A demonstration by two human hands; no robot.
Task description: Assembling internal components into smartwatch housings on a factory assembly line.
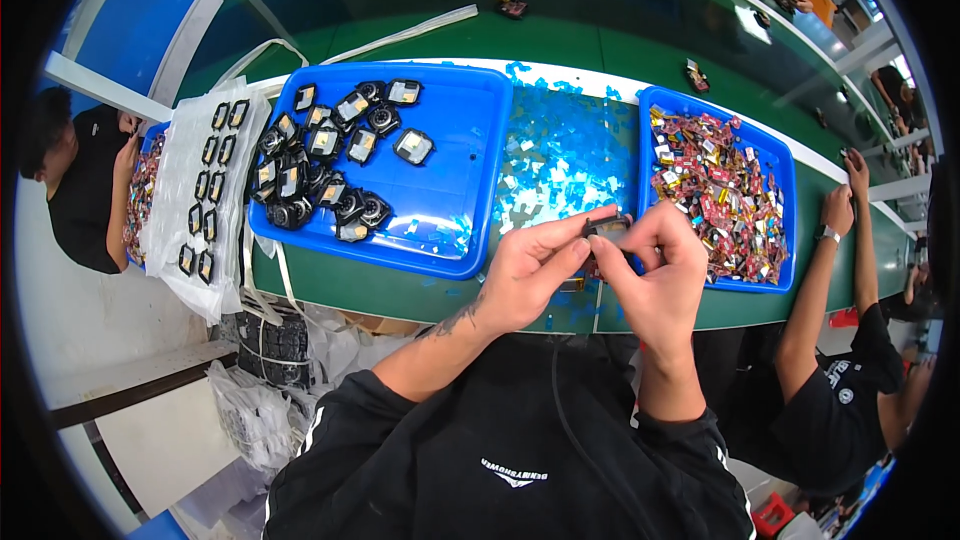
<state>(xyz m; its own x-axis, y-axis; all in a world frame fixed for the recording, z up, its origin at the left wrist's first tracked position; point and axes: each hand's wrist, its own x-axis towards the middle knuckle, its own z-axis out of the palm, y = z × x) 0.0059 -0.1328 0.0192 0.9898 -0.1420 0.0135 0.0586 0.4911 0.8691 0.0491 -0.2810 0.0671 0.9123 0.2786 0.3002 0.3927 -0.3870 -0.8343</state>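
Over the near edge of the green bench, both hands meet at a small black rectangular housing (606,225). My left hand (525,268) pinches its left side between thumb and fingers. From the right, my right hand (658,262) grips it too, with thumb and bent index finger close together. The fingers cover much of the part. Left of my hands is a blue tray (450,165) with black housings (325,143) heaped in its left half. To the right stands another blue tray (790,210), full of small red circuit boards (722,185) with bits of yellow and silver.
Blue film scraps (560,145) litter the bench between the trays. On the far left, black frames (210,180) lie in two rows on white wrapping sheets (160,210). Co-workers sit at both sides. A conveyor (590,15) with scattered parts runs beyond the trays.
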